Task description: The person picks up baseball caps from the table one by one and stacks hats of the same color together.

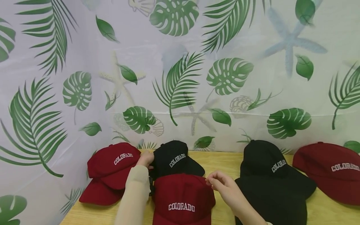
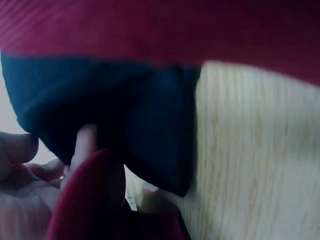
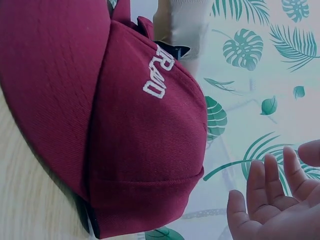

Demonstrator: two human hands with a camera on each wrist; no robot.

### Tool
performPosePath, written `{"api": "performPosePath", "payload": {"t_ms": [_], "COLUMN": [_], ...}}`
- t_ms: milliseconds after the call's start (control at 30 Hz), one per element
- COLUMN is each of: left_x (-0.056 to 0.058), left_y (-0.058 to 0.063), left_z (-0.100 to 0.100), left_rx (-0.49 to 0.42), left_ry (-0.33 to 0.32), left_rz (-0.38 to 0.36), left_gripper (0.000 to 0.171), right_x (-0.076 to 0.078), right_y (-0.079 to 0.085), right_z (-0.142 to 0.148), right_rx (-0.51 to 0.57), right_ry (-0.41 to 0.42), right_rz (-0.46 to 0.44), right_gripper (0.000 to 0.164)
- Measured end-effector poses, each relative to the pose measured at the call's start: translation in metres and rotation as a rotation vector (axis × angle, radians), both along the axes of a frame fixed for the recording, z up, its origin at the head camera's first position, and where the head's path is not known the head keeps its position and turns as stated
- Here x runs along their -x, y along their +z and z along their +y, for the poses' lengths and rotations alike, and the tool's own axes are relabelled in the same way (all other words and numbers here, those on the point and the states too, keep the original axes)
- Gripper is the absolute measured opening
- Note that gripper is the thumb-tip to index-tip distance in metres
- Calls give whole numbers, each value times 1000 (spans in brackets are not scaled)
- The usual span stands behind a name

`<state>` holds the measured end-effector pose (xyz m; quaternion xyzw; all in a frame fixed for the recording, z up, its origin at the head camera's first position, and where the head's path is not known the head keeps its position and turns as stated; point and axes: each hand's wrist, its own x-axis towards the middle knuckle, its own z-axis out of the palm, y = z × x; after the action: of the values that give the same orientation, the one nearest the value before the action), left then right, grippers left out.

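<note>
My left hand (image 1: 145, 159) is at the left edge of a black cap (image 1: 171, 161) lettered COLORADO, beside stacked red caps (image 1: 112, 159). In the left wrist view, a finger (image 2: 85, 142) overlaps the dark cap (image 2: 135, 115), and the thumb is apart from the fingers. A red cap (image 1: 184, 190) stands in front of the black one, its lettering facing me. Near its right upper side hovers my right hand (image 1: 225, 186), fingers loosely bent around nothing. The right wrist view has that hand (image 3: 280, 205) apart from the red cap (image 3: 150, 135).
Two black caps (image 1: 267, 165) overlap on the right, with another red cap (image 1: 329, 168) beyond them. All lie on a light wooden table (image 1: 225, 162). A white curtain (image 1: 180, 134) with leaf prints hangs behind and on the left.
</note>
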<state>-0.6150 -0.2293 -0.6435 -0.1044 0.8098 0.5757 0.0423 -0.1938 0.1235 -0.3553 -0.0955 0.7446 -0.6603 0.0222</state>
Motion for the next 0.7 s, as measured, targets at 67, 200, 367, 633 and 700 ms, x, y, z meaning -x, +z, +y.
{"api": "performPosePath", "payload": {"t_ms": [67, 200, 367, 633, 700], "left_x": [-14, -69, -147, -253, -260], "left_y": [13, 71, 166, 303, 315], "left_z": [5, 32, 66, 121, 124], "left_rx": [-16, 7, 28, 223, 294], "left_ry": [-10, -69, -197, -173, -191], "left_rz": [-2, 42, 265, 407, 482], "left_gripper": [36, 27, 25, 20, 19], "right_x": [0, 1, 1, 2, 2], "right_y": [0, 0, 1, 1, 1], "right_z": [0, 0, 1, 2, 2], "right_rx": [4, 13, 15, 15, 12], "right_ry": [6, 2, -9, -17, -17], "right_rz": [-1, 0, 1, 7, 10], "right_gripper": [25, 25, 25, 22, 22]}}
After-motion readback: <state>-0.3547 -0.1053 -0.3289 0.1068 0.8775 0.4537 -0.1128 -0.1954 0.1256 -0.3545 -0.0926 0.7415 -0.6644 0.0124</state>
